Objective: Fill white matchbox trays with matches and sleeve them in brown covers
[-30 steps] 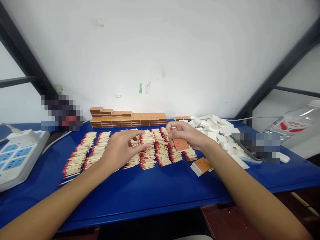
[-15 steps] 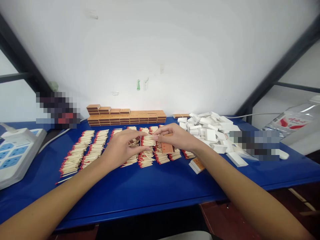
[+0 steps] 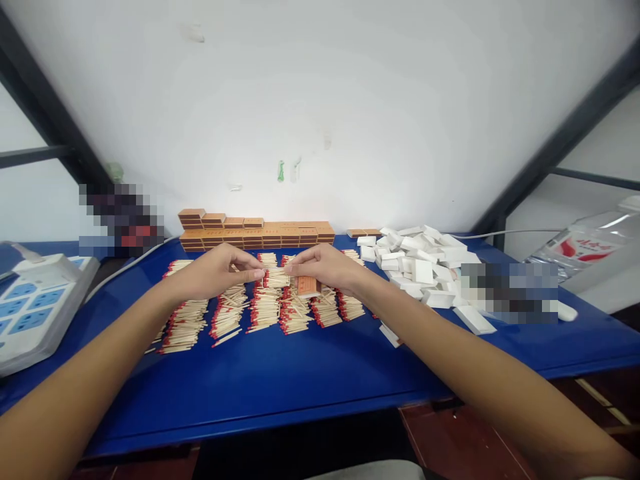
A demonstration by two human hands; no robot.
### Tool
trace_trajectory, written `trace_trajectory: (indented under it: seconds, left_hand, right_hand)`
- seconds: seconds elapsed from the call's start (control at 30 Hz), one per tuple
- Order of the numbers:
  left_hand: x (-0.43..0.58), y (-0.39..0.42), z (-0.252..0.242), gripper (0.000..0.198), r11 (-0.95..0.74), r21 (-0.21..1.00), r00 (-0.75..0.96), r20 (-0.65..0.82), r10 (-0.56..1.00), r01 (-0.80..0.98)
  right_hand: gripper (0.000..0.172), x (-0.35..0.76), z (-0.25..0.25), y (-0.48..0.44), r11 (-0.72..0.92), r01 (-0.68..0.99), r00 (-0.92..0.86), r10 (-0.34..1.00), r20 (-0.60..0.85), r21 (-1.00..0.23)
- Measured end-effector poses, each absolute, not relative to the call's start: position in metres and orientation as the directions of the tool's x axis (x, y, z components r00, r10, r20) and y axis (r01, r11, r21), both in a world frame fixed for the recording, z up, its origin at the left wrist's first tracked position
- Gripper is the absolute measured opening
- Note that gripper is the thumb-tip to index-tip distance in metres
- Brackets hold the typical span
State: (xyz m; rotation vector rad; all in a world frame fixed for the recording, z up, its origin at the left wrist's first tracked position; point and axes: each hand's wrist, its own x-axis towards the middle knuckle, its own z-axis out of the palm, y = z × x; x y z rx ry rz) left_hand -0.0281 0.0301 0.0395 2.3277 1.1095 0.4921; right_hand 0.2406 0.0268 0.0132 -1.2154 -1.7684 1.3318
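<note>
Rows of red-tipped matches (image 3: 265,308) lie in small piles across the blue table (image 3: 280,380). My left hand (image 3: 217,271) and my right hand (image 3: 323,267) meet above the middle piles. Between their fingertips they pinch a small white inner tray filled with matches (image 3: 275,276). My right hand also keeps an orange matchbox sleeve (image 3: 309,286) tucked under its fingers. Both hands are closed in a pinch.
A stacked row of orange matchboxes (image 3: 255,235) runs along the wall. A heap of white inner trays (image 3: 420,263) lies at the right. A white power strip (image 3: 35,300) sits at the left edge. A flat orange sleeve (image 3: 390,333) lies under my right forearm.
Both hands have moved left and slightly farther from me with the filled tray. My right hand has come in to grip the tray's right end, the sleeve still with it.
</note>
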Motion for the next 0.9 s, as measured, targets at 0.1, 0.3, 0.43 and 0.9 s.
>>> trace_trajectory:
  seconds: [0.1, 0.3, 0.43, 0.9]
  left_hand:
    - [-0.034, 0.033, 0.042, 0.037, -0.541, 0.573, 0.613, 0.084, 0.786, 0.615]
    - [-0.035, 0.031, 0.049, 0.032, -0.552, 0.558, 0.622, 0.079, 0.779, 0.62]
    - [-0.037, 0.032, 0.048, 0.031, -0.563, 0.545, 0.624, 0.089, 0.776, 0.621]
    - [-0.039, 0.038, 0.041, 0.033, -0.562, 0.498, 0.54, 0.206, 0.816, 0.66]
  right_hand:
    - [0.029, 0.231, 0.013, 0.028, 0.095, 0.342, -0.373, 0.927, -0.043, -0.935]
    - [0.032, 0.225, 0.02, 0.019, 0.169, 0.453, -0.389, 0.921, -0.023, -0.875]
    - [0.025, 0.223, 0.023, 0.017, 0.259, 0.489, -0.411, 0.911, 0.043, -0.833]
    - [0.016, 0.22, 0.022, 0.021, 0.386, 0.574, -0.351, 0.913, 0.209, -0.722]
